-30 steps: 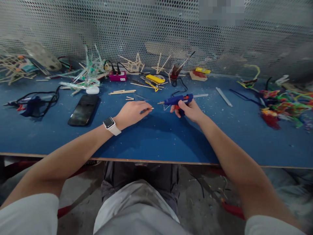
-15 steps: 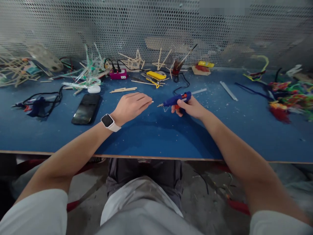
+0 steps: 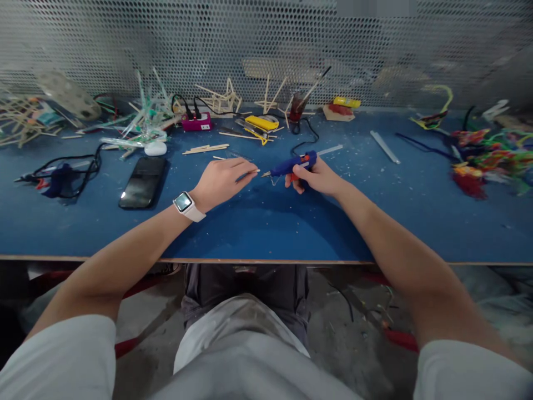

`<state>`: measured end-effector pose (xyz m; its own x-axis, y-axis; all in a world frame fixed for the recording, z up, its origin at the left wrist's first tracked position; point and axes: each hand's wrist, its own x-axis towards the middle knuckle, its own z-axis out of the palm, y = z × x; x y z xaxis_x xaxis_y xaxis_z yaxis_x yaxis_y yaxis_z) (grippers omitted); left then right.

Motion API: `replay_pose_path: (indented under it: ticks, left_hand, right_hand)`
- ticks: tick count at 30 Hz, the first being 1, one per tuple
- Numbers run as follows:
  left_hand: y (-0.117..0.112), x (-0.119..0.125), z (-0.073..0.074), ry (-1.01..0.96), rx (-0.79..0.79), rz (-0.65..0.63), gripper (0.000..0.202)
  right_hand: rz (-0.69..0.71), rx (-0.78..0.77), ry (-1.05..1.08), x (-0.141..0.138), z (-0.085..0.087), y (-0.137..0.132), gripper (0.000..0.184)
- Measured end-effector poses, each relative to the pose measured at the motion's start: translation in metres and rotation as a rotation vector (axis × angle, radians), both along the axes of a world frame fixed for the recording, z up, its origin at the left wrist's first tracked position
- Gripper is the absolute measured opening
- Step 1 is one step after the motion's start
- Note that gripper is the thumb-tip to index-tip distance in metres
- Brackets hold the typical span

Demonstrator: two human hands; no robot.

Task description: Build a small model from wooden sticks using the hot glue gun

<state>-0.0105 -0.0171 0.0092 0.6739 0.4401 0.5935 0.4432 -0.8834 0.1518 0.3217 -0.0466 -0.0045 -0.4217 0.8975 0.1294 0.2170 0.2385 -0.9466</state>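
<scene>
My left hand (image 3: 227,180) is closed in a pinch on a thin wooden stick (image 3: 259,170), whose tip pokes out past the fingertips; most of it is hidden by the hand. In my right hand (image 3: 310,176) is a blue glue gun (image 3: 287,165), gripped by its handle, fingers near the orange trigger. Its nozzle points left, very close to the stick's tip; whether they touch I cannot tell. A clear glue stick (image 3: 331,150) juts from the back of the gun. A fine strand of glue hangs under the nozzle.
Loose wooden sticks (image 3: 206,149), a black phone (image 3: 142,182) and a second glue gun (image 3: 62,180) lie left. A purple power strip (image 3: 196,122) and yellow cutter (image 3: 261,123) sit behind. Another glue stick (image 3: 385,147) and tangled coloured material (image 3: 487,161) are right.
My right hand has brought the glue gun left, so its nozzle is nearer the stick's tip. My left hand has stayed nearly in place. The view has shifted slightly.
</scene>
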Motion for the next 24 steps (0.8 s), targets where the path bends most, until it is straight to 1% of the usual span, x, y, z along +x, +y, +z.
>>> replay_pose_path:
  ticks: [2, 4, 6, 10, 12, 15, 20, 24]
  left_hand:
    - [-0.001, 0.001, 0.000, -0.017, -0.025, -0.004, 0.032]
    - [-0.003, 0.003, 0.000, -0.061, -0.097, -0.009, 0.028]
    - [-0.005, 0.007, -0.001, -0.129, -0.241, -0.009, 0.023]
    - [-0.004, 0.013, -0.006, -0.238, -0.613, -0.026, 0.024]
    - [-0.002, 0.014, -0.007, -0.264, -0.721, -0.046, 0.026]
    - [-0.001, 0.014, -0.006, -0.276, -0.758, -0.052, 0.028]
    - [-0.004, 0.013, -0.003, -0.251, -0.713, -0.038, 0.022]
    - [-0.005, 0.014, -0.002, -0.236, -0.701, -0.024, 0.019]
  right_hand:
    - [-0.009, -0.002, 0.000, -0.001, 0.000, 0.000, 0.070]
    - [-0.013, 0.000, 0.007, -0.002, 0.000, 0.000, 0.072]
    - [-0.031, 0.012, 0.026, -0.002, 0.001, 0.000, 0.072]
    - [-0.085, 0.027, 0.074, -0.001, 0.003, -0.001, 0.070]
    - [-0.090, 0.019, 0.079, -0.001, 0.004, -0.002, 0.070]
    - [-0.072, 0.010, 0.064, -0.002, 0.004, -0.003, 0.070]
    - [-0.049, 0.004, 0.034, -0.005, 0.004, -0.004, 0.071]
    - [-0.061, 0.019, 0.027, -0.006, 0.005, -0.004, 0.072]
